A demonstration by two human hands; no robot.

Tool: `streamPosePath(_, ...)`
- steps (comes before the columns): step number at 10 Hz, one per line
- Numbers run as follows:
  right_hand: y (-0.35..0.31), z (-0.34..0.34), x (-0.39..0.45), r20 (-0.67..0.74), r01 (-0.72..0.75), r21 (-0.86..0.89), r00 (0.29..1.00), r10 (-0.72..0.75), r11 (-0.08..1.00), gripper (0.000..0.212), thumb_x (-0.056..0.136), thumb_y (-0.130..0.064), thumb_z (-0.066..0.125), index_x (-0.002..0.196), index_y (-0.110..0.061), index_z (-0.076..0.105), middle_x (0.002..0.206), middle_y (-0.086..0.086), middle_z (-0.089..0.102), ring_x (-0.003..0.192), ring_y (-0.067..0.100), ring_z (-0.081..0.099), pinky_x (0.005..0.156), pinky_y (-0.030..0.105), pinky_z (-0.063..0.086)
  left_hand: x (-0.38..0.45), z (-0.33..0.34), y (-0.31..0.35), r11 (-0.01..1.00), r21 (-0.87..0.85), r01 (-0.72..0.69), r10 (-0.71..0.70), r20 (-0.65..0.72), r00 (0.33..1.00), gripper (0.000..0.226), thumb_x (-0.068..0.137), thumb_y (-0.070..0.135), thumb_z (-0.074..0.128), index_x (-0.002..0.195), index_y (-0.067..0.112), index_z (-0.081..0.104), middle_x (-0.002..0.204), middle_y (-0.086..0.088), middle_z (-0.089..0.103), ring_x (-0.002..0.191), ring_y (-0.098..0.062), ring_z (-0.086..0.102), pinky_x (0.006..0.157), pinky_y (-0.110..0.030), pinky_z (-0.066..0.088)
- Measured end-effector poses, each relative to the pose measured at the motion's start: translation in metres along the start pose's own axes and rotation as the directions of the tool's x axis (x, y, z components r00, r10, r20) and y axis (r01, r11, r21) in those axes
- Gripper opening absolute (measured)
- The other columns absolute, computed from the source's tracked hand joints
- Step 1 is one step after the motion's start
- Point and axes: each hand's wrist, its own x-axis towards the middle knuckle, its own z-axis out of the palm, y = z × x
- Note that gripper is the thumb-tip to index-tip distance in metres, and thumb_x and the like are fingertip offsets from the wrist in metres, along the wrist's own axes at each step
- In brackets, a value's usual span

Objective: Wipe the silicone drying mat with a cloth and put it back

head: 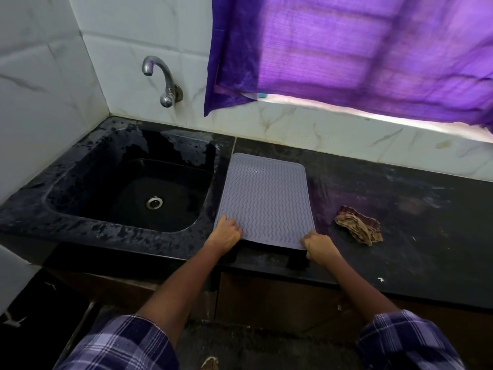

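Note:
A grey silicone drying mat [265, 198] with a wavy ribbed pattern lies flat on the black countertop [400, 209], just right of the sink. My left hand [226, 235] grips its near left corner. My right hand [318, 248] pinches its near right corner, and the near edge is lifted slightly off the counter. A crumpled brown checked cloth [358, 225] rests on the counter to the right of the mat, apart from both hands.
A black sink [128, 193] with a metal drain lies to the left, with a chrome tap [162, 81] on the tiled wall above it. A purple curtain [360, 54] hangs over the window behind the counter. The counter's front edge runs just under my hands.

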Motion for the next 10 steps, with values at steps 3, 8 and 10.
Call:
streamPosePath(3, -0.005, 0.013, 0.006, 0.057, -0.033, 0.04, 0.998, 0.031, 0.999, 0.034, 0.091, -0.008, 0.048, 0.125, -0.006, 0.053, 0.13, 0.013, 0.054, 0.122, 0.025, 0.05, 0.096, 0.035, 0.045, 0.004, 0.005, 0.006, 1.0, 0.026, -0.003, 0.003, 0.023, 1.0, 0.032, 0.098, 0.004, 0.038, 0.126, 0.004, 0.053, 0.127, -0.012, 0.058, 0.122, -0.031, 0.045, 0.109, -0.049, 0.025)
streamPosePath(8, -0.017, -0.004, -0.012, 0.036, -0.274, 0.289, 0.961, 0.276, 0.917, 0.033, 0.096, -0.02, 0.041, 0.12, -0.005, 0.055, 0.127, 0.016, 0.055, 0.115, 0.031, 0.054, 0.094, 0.04, 0.046, -0.002, -0.011, 0.0, 0.996, -0.017, 0.082, -0.082, 0.01, 0.997, 0.032, 0.101, 0.018, 0.039, 0.13, 0.011, 0.049, 0.131, -0.007, 0.05, 0.123, -0.027, 0.043, 0.104, -0.046, 0.032)
streamPosePath(10, -0.047, 0.0, -0.02, -0.19, -0.218, 0.476, 0.92, 0.342, 0.852, 0.042, 0.098, -0.027, 0.042, 0.136, -0.011, 0.042, 0.139, 0.011, 0.046, 0.129, 0.027, 0.041, 0.103, 0.039, 0.036, -0.01, -0.022, 0.007, 0.985, -0.136, 0.105, -0.119, -0.099, 0.988, 0.039, 0.098, 0.012, 0.039, 0.136, 0.009, 0.042, 0.135, -0.007, 0.046, 0.128, -0.027, 0.04, 0.117, -0.044, 0.017)
